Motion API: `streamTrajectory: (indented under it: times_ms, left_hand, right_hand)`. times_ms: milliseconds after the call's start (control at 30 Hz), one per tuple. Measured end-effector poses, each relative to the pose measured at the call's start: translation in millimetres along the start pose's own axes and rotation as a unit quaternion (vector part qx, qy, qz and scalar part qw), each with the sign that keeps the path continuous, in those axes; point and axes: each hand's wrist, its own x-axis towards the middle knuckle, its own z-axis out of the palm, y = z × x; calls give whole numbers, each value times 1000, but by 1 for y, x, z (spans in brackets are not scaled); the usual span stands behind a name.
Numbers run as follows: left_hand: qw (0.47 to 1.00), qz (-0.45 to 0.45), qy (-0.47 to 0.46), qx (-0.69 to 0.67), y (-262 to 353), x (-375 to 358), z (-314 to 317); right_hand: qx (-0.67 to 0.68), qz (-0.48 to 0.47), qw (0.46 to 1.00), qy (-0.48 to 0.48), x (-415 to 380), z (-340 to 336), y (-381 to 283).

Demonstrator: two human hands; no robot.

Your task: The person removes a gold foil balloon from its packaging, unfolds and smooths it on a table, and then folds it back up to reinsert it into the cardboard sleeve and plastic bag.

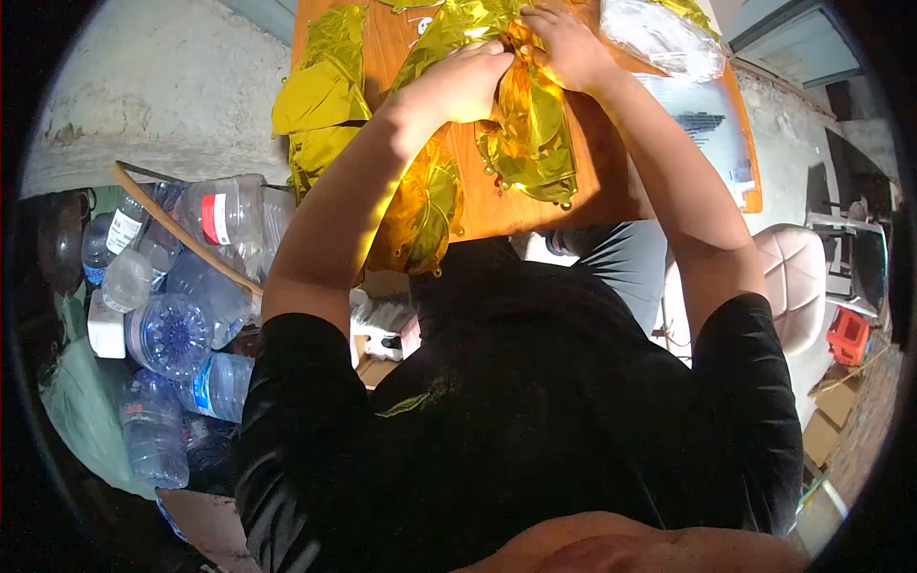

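Shiny gold foil (pixel 535 134) lies crumpled across the orange wooden table (pixel 602 181), its near end edged with small beads. My left hand (pixel 468 81) is curled on the foil, fingertips tucked from view against it. To its right, my right hand (pixel 565 48) rests on the same foil with its fingers bent over it; what lies beneath them is hidden. Another gold foil piece (pixel 430 205) hangs over the front edge under my left forearm. More folded gold foil (pixel 320 100) is at the table's left side.
Clear plastic packages (pixel 664 38) and a translucent sheet or bag (pixel 707 124) lie on the right of the table. Large plastic bottles (pixel 172 334) are piled at the lower left beside a curved wooden rod (pixel 181 229). A pale padded chair (pixel 793 282) stands at the right.
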Motion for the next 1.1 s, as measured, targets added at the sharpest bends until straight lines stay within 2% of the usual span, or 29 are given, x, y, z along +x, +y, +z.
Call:
streamTrajectory:
  times_ms: [133,200,233,300,467,533,700,767,800,833,867,900,967,1100]
  left_hand:
    - [998,-20,-42,-31,20,-2,-23]
    - [999,-12,-26,-29,13,-2,-15]
    - [1000,-4,-11,-28,9,-2,-11]
    - [1000,-11,-8,-9,0,2,0]
    - [1000,1,-1,-5,2,3,2]
    - [1000,-4,-7,-9,-1,4,4]
    - [997,67,32,-21,-12,6,14]
    - [995,84,52,-26,-11,5,13]
    - [998,47,22,-19,-5,2,5]
    - [1000,11,-8,-11,2,0,-2]
    - [1000,11,-9,-11,0,0,-1]
    - [1000,24,1,-14,-3,0,2]
    - [999,37,10,-17,-6,0,5]
    - [1000,23,-5,0,-6,2,6]
  right_hand:
    - [-63,4,998,21,-4,12,9]
    - [1,-57,981,187,-6,14,8]
    - [2,-57,981,187,-10,15,7]
    - [48,9,984,170,-20,17,3]
    - [64,-19,989,134,-22,18,6]
    - [-12,-89,995,39,-22,10,6]
    - [-25,-47,998,-26,-23,19,10]
    - [-47,-110,989,83,-25,27,16]
    - [-46,-110,989,83,-25,28,16]
    - [-31,-173,971,164,-24,27,18]
    - [-15,-235,941,244,-24,26,18]
    - [-14,-234,941,245,-25,11,5]
    - [-28,-30,998,51,-30,-15,-17]
    - [40,-100,993,45,-39,2,-2]
